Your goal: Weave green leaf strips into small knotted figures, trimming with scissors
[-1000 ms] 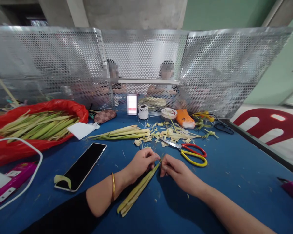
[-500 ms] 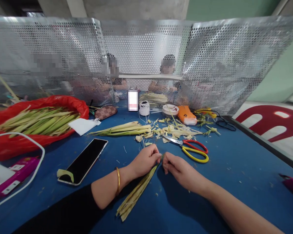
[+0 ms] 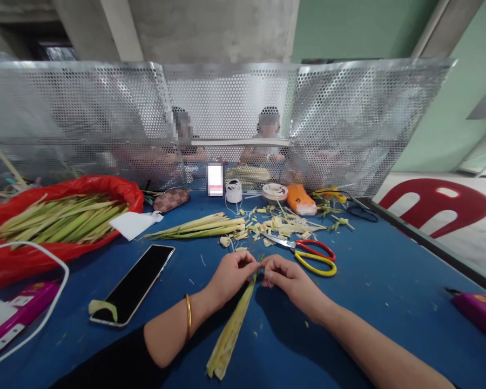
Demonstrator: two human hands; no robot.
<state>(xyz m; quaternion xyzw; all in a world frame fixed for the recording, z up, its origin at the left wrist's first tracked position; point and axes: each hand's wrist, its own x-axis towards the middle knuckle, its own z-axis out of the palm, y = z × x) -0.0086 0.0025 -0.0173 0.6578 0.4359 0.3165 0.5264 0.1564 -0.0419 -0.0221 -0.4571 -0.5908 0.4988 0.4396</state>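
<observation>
In the middle of the table a narrow bundle of yellow-green husk leaves [image 3: 234, 329] lies slanted, its loose ends pointing toward me. My left hand [image 3: 234, 275], with a gold bangle at the wrist, pinches the bundle's far tip between thumb and fingers. Close against that tip, my right hand [image 3: 284, 276] is closed with thumb and fingertips together; what it pinches is too small to make out. Scissors [image 3: 311, 256] with one red and one yellow handle lie just beyond my right hand. Leaf scraps [image 3: 279, 227] are scattered past them.
A red bag [image 3: 134, 197] of husk leaves stands at left, near a dark phone [image 3: 135, 286] and a white cable [image 3: 62, 281]. Farther back are more leaves [image 3: 202, 226], a thread spool [image 3: 234, 192], a tape roll [image 3: 274, 192] and an orange pack [image 3: 301, 200]. Behind a perforated screen [image 3: 230, 92] people sit.
The view has tilted up slightly. My right hand has turned and come up against my left fingertips. The bundle lies steeper, its leaves closer together.
</observation>
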